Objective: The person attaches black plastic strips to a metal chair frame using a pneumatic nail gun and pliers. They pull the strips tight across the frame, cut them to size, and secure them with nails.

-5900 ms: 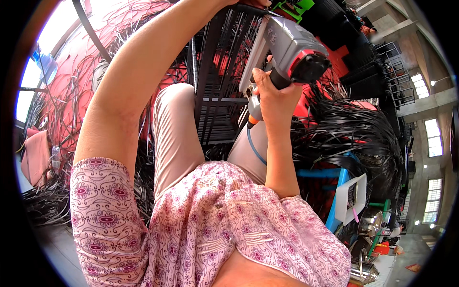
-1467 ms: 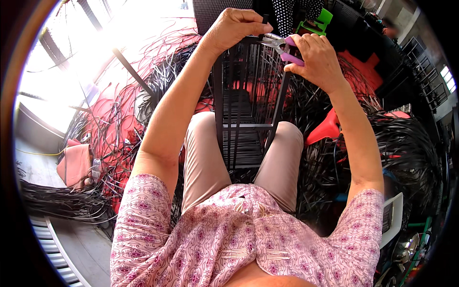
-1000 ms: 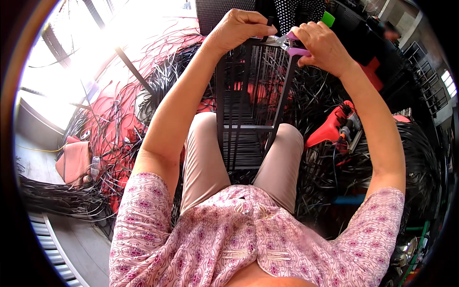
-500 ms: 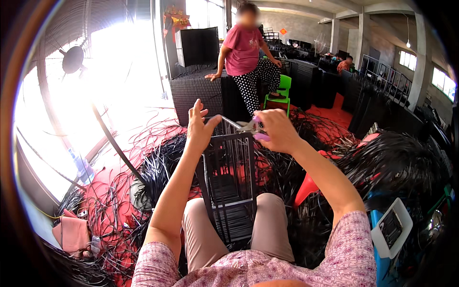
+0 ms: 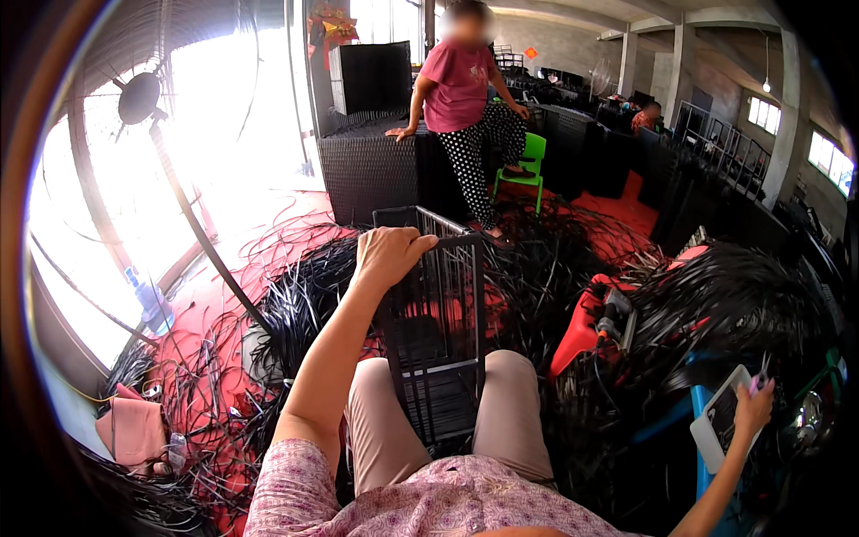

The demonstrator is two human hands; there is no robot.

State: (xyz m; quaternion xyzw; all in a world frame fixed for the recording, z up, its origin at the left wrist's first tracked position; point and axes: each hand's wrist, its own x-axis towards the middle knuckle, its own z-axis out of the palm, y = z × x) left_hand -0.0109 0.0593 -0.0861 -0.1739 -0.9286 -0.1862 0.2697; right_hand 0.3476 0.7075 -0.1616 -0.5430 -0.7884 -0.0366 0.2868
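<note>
A black metal frame (image 5: 481,304) with close upright bars stands between my knees, and black strips show inside it. My left hand (image 5: 386,255) is closed over its near top edge, thumb pointing right. Far to the right, my right hand (image 5: 753,410) holds snips with pink-purple handles (image 5: 761,385), their blades pointing up. That hand is over a white plastic tray (image 5: 711,445) resting on something blue. Most of the handles are hidden by the fingers.
A red plastic stool (image 5: 577,336) bears a corded power tool (image 5: 613,313). Heaps of black strips (image 5: 734,295) lie on both sides. A pedestal fan (image 5: 139,98) stands left. Ahead, a person in a pink shirt (image 5: 461,85) leans on a woven black box (image 5: 369,179) beside a green chair (image 5: 534,161).
My right hand has moved from above the frame down to the tray at far right, carrying the snips. My left hand, raised and spread before, has closed on the frame's top.
</note>
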